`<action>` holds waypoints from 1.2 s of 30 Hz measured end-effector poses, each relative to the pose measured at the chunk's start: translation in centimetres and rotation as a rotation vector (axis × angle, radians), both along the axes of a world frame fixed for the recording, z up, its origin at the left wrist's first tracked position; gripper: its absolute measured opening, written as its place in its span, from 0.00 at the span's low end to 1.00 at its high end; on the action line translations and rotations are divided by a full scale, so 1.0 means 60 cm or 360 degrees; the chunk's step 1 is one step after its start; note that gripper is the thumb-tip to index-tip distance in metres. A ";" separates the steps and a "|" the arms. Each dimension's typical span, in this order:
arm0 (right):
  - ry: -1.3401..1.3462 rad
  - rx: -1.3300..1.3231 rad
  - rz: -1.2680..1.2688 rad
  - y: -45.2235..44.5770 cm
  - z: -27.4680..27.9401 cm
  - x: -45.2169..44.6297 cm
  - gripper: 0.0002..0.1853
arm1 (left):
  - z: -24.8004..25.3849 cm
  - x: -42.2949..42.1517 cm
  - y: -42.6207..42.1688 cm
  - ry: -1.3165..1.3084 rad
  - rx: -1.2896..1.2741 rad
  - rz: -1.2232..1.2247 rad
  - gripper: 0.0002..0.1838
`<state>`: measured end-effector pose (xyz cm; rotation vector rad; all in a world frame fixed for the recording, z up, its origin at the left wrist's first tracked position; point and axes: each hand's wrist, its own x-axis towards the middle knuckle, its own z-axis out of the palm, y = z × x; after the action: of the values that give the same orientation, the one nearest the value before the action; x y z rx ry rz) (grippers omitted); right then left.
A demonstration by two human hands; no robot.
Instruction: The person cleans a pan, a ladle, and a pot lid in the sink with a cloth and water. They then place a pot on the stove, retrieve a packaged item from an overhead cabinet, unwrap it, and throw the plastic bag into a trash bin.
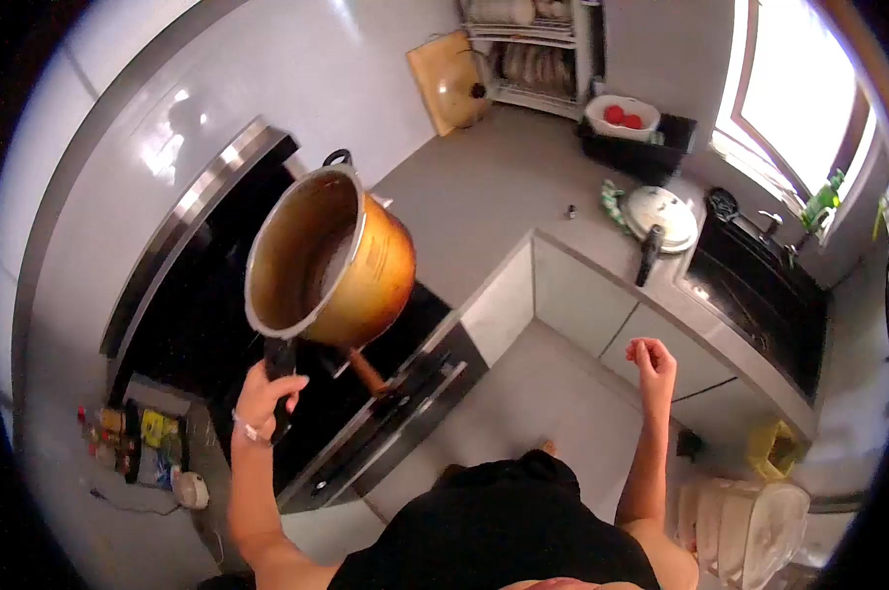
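My left hand (266, 398) is wrapped round the black handle of a large metal pot (371, 261), its outside stained yellow and brown. The pot is tilted over the black stove (184, 334), its open mouth facing left, and the inside that shows holds nothing I can make out. A brown wooden handle (368, 372) shows below the pot, over the stove. My right hand (651, 356) is raised in front of the cabinets with its fingers curled in, touching nothing; whether something small is inside them is hidden.
A round lid with a black handle (661, 218) lies on the counter (464, 187) beside a green cloth (613, 202) and the black sink (759, 305). Farther back stand a cutting board (433, 74), a glass lid (459, 98), a dish rack (533, 37) and a white basket (602, 116).
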<state>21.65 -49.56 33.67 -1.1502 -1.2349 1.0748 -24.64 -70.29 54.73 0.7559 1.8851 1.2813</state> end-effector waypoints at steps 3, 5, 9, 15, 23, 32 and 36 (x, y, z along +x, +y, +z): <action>-0.0025 -0.0167 0.0012 0.043 -0.051 0.059 0.10 | -0.028 0.040 0.138 -0.0035 0.0022 -0.0221 0.09; -0.0122 -0.0176 0.0008 0.092 -0.086 0.074 0.09 | -0.049 0.067 0.221 -0.0100 -0.0014 -0.0266 0.09; -0.0347 -0.0061 -0.0145 0.197 -0.152 0.078 0.09 | -0.123 0.078 0.360 -0.0203 -0.0040 -0.0383 0.08; -0.0216 -0.0093 -0.0004 0.273 -0.153 0.076 0.08 | -0.254 0.068 0.570 -0.0105 0.0037 -0.0404 0.06; -0.0132 -0.0296 -0.0003 0.302 -0.105 0.044 0.07 | -0.390 0.057 0.853 0.0057 -0.0060 0.0024 0.08; -0.0084 -0.0433 0.0031 0.374 -0.073 0.002 0.08 | -0.453 0.088 1.062 0.0280 -0.0390 0.0083 0.20; -0.0066 -0.0501 0.0188 0.399 -0.065 0.002 0.09 | -0.467 0.119 1.092 0.0214 -0.0386 0.0063 0.20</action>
<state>21.76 -25.60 29.76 -1.3554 -1.2055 1.3759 -17.51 -4.74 26.72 0.6940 2.1262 1.0219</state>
